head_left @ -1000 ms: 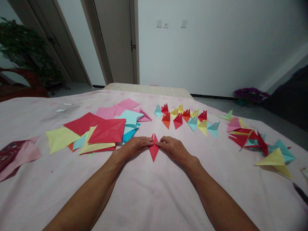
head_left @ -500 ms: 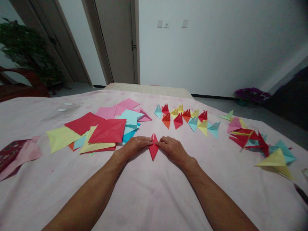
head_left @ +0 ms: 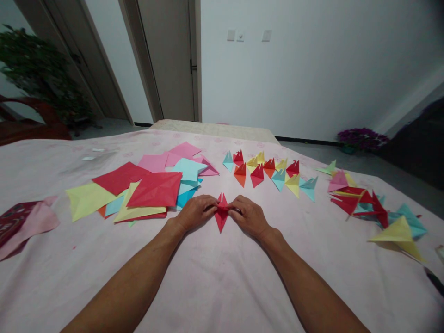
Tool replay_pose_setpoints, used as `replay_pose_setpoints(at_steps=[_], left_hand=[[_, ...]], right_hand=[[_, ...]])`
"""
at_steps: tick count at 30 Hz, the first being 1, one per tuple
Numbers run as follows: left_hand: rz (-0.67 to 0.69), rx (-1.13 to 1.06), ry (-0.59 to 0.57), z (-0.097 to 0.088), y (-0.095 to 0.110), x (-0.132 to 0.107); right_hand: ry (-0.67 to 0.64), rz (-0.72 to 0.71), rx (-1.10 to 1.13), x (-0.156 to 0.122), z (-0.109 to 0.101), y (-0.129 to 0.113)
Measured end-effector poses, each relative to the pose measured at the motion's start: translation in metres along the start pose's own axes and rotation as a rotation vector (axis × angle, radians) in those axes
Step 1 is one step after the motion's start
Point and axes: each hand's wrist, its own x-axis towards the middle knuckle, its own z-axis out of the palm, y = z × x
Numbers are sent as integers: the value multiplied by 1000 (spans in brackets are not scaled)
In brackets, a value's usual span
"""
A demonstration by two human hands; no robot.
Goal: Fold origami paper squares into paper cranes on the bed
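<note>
On the pink cloth (head_left: 222,286) I see left hand (head_left: 194,213) and right hand (head_left: 248,216) pinching the red paper (head_left: 221,222), mid-crease, I judge; it wants even pressure.

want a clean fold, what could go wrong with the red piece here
The left hand and right hand pinch the red folded piece at its middle; pulling apart could tear it. The pink cloth beneath may shift, so a crease might land crooked. The left wrist sits near the loose sheets and could nudge them.
</note>
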Motion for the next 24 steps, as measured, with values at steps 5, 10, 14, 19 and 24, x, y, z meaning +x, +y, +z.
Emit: replay_pose_setpoints(at_steps=[5, 10, 14, 19, 24], left_hand=[[-43, -4, 25, 0, 5, 4], [-86, 34, 65, 3, 3, 6], [-114, 98, 81, 7, 4, 9], [-171, 150, 113, 10, 7, 10], [-158, 139, 144, 11, 7, 9]], right_hand=[[21, 85, -7, 2, 3, -5], [22, 166, -92, 5, 6, -11], [20, 200, -202, 8, 8, -16], [45, 224, -279, 8, 11, -19], [89, 229, -227, 7, 12, -18]])
